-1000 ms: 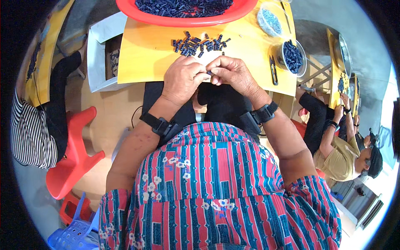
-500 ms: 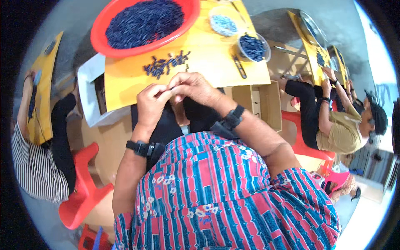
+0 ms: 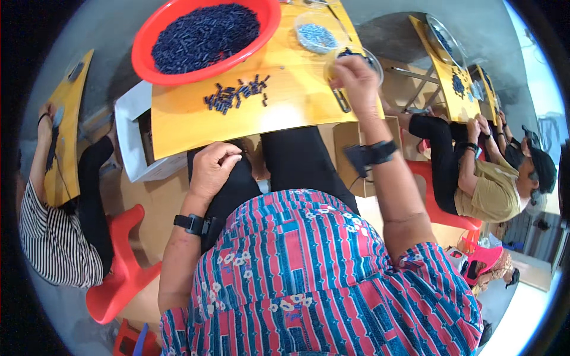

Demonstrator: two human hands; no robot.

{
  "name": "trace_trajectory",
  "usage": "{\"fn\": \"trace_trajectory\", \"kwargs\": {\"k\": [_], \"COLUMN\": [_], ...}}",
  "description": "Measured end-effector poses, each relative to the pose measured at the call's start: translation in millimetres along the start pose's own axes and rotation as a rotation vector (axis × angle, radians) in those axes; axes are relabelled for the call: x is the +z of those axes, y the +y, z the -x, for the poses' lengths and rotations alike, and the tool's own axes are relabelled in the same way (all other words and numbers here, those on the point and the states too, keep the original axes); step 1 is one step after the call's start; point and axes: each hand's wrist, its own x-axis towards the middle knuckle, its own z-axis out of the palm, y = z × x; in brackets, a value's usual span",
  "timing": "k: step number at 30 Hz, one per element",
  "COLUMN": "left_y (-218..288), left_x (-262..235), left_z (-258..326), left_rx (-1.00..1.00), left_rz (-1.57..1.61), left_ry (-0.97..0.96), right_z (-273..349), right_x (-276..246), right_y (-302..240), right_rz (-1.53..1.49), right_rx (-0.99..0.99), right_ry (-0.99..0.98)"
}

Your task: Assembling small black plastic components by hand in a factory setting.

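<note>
The right hand [image 3: 355,76] is being stretched over a small bowl [image 3: 363,59], fingers pinched together, contents unclear. The left hand [image 3: 212,169] is being rested on the lap, fingers loosely curled, well short of the loose dark pieces [image 3: 234,95].

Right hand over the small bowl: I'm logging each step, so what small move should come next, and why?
Probably bring the right hand back to the loose dark pieces on the yellow table. It is at the small bowl, while the left hand waits curled on the lap.
</note>
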Motion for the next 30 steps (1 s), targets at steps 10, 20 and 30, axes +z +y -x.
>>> {"fn": "trace_trajectory", "kwargs": {"k": [10,20,30], "left_y": [-2,10,14], "left_x": [4,3,3], "left_z": [3,-1,-2], "left_rx": [-0.044,-0.005,0.062], "left_rz": [-0.031,-0.121,-0.152], "left_ry": [-0.003,-0.015,0.0], "right_z": [-24,11,4], "right_x": [-32,81,84], "right_y": [14,-5,0], "right_rz": [0.46,0.42,0.491], "right_rx": [-0.204,-0.222,-0.219], "right_ry": [0.038,-0.394,-0.417]}}
